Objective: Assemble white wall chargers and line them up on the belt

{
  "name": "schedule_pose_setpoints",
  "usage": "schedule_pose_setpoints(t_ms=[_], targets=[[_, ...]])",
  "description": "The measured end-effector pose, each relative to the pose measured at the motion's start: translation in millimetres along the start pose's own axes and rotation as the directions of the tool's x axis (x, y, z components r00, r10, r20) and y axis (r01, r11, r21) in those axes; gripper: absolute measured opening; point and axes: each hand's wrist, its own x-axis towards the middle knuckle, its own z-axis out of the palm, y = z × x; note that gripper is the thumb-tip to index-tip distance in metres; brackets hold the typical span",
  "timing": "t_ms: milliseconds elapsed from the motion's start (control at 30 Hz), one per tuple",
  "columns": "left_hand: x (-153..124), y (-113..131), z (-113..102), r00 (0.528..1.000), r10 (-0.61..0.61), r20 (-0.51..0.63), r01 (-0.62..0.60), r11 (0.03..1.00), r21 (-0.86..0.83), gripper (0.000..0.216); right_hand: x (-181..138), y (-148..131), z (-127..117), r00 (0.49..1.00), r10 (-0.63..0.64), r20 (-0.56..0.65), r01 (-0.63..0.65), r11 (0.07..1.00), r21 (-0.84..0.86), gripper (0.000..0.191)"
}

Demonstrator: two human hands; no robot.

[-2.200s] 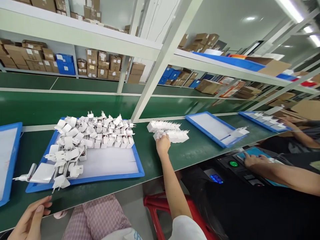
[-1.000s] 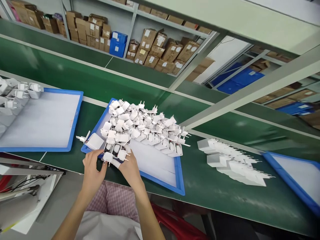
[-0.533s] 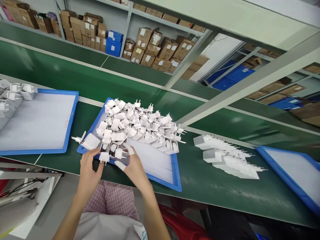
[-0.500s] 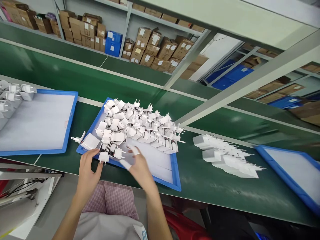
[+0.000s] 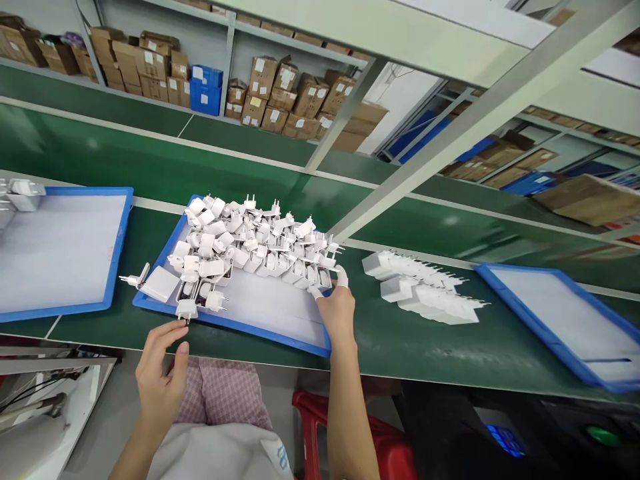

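A blue-rimmed tray [image 5: 280, 341] holds a heap of white plug chargers [image 5: 250, 233], many with two-pin plugs and some with open housings. My right hand [image 5: 339, 310], with white covers on its fingertips, is at the right end of the front row. Its thumb and finger sit on either side of a white charger [image 5: 324, 279] there. At the tray's front left, my left hand [image 5: 163, 363] is open, its fingertips just below a charger's plug [image 5: 187, 309]. A flat white piece [image 5: 160, 285] and a plug part [image 5: 136, 277] lie by the tray's left corner.
Two rows of white chargers [image 5: 425, 290] stand on the green bench [image 5: 370, 347] to the right. Another blue tray [image 5: 550, 313] is beyond them, and one [image 5: 65, 253] is at the left. A slanting metal post [image 5: 400, 167] rises behind the heap. A red stool [image 5: 313, 427] stands below.
My right hand has moved from the middle of the tray to the right end of the row. My left hand has drawn back slightly from the front chargers. The view has shifted right.
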Motion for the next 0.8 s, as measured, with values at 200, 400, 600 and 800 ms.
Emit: schedule_pose_setpoints(t_ms=[200,400,600,800], targets=[[-12.9,18.1,3.7,0.993,0.06,0.107,-0.05,0.995,-0.09,0.024,-21.0,-0.1,-14.1,0.972,0.067,-0.226,-0.028,0.985,0.169,0.058],[-19.1,43.8,16.7,0.82,-0.081,0.567,0.221,0.958,-0.184,0.045,-128.0,-29.9,-44.6,0.905,-0.411,-0.108,0.411,0.783,0.466,0.041],[0.4,65.8,6.2,0.604,-0.16,0.781,0.427,0.892,-0.148,0.041,-188.1,-56.8,-51.3,0.655,-0.751,0.083,0.601,0.584,0.546,0.062],[3.3,66.8,0.4,0.692,-0.109,0.714,0.315,0.935,-0.163,0.03,-196.4,-59.0,-37.8,0.758,-0.651,0.045,0.5,0.625,0.599,0.059]])
